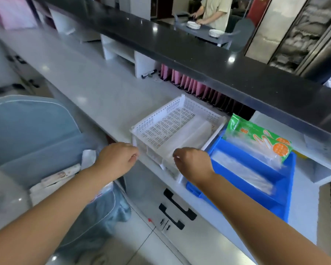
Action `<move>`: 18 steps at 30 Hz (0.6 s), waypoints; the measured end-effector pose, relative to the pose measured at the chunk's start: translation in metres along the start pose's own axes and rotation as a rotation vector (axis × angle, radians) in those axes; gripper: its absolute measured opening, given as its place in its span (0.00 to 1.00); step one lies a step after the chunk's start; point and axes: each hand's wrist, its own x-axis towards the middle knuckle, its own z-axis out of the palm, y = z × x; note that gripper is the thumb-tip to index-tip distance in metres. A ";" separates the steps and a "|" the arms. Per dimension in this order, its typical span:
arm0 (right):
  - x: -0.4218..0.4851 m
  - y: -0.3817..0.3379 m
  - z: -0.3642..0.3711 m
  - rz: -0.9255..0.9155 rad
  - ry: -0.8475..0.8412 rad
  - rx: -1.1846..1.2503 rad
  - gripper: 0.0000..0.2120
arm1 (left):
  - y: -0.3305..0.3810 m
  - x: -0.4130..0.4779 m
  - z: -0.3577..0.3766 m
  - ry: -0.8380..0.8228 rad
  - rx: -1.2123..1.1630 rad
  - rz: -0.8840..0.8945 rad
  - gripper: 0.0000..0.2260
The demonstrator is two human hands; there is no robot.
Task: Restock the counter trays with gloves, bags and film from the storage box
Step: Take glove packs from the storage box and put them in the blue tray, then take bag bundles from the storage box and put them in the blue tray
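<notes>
A white perforated tray (172, 113) sits at the counter's front edge and holds clear rolls of film (187, 136). My left hand (118, 159) has its fingers curled at the tray's near left corner. My right hand (193, 163) curls over the tray's near rim. To the right, a blue tray (275, 203) holds green and orange glove packs (260, 142) and clear bags (243, 171). A blue-grey fabric storage box (36, 131) stands open at my left with paper-wrapped packs (57, 178) inside.
A dark raised counter ledge (199, 60) runs above the trays, with pink folders (189, 85) under it. Cabinet doors with black handles (176, 209) are below the counter. A person stands at a grey cart with stacked plates (194, 25) beyond the ledge.
</notes>
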 end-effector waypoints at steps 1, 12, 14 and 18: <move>0.008 -0.017 0.004 -0.035 -0.001 -0.001 0.10 | -0.017 -0.013 -0.003 0.009 -0.006 -0.045 0.09; 0.110 -0.219 0.087 -0.270 -0.179 -0.020 0.10 | -0.254 -0.137 -0.024 -0.013 -0.019 -0.467 0.10; 0.126 -0.253 0.106 -0.276 -0.220 -0.026 0.11 | -0.290 -0.153 -0.021 -0.031 -0.040 -0.524 0.10; 0.147 -0.303 0.137 -0.251 -0.295 0.041 0.13 | -0.345 -0.173 -0.010 -0.122 -0.078 -0.597 0.11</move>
